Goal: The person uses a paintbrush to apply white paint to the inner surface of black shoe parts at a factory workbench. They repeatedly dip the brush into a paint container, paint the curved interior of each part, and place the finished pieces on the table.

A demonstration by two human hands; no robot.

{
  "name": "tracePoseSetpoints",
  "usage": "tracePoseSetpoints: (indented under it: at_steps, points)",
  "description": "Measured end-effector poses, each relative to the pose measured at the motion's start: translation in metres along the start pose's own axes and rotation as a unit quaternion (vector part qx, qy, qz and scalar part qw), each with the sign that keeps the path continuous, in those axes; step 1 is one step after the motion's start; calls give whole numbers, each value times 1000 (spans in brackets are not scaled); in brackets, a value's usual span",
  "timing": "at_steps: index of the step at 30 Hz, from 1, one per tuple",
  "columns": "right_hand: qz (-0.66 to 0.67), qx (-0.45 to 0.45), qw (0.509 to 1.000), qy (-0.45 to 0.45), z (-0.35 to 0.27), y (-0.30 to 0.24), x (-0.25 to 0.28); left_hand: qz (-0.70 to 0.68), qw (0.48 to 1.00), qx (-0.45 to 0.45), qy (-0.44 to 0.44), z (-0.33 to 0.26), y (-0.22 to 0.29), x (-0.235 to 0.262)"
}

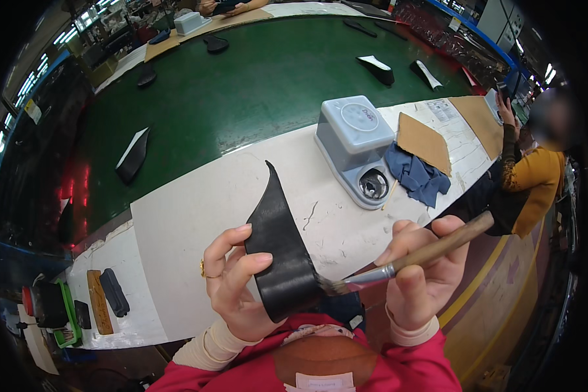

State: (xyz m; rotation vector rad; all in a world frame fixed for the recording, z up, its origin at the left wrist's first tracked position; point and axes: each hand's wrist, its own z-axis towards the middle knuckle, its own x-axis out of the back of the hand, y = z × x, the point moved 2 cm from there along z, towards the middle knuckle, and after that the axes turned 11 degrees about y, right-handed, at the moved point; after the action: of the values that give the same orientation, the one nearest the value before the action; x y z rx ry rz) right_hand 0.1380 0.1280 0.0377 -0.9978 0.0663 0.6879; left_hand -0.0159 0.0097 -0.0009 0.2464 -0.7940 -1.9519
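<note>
My left hand (234, 277), with a ring on one finger, grips a glossy black wedge-shaped shoe part (277, 235). The part tapers to a thin curved tip that points away from me. In my right hand (421, 274) is a paintbrush (431, 251) with a wooden handle and a metal ferrule. Its dark bristles touch the lower right edge of the shoe part. Ahead on the table stands a pale blue-grey glue dispenser (356, 140); its round front cup (374, 184) looks dark and shiny inside.
A green conveyor belt (242, 91) carries several black wedge parts, some with white faces. Beside the dispenser lie a blue cloth (418, 176) and cardboard (424, 142). A wooden block (99, 302) and green basket (65, 320) are at left. A co-worker (536, 176) sits at right.
</note>
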Motion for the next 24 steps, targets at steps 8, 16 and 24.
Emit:
tracePoseSetpoints:
  at_steps: [8, 16, 24]
  points:
    - [-58, 71, 995, -39, 3, -1, 1, 7, 999, 33, 43, 3, 3, 1]
    - [-86, 105, 989, -61, 7, -2, -1, 9, 997, 58, 41, 6, 0, 2]
    - [-110, 128, 983, -79, 8, -4, -2, 10, 995, 91, 39, 5, 0, 3]
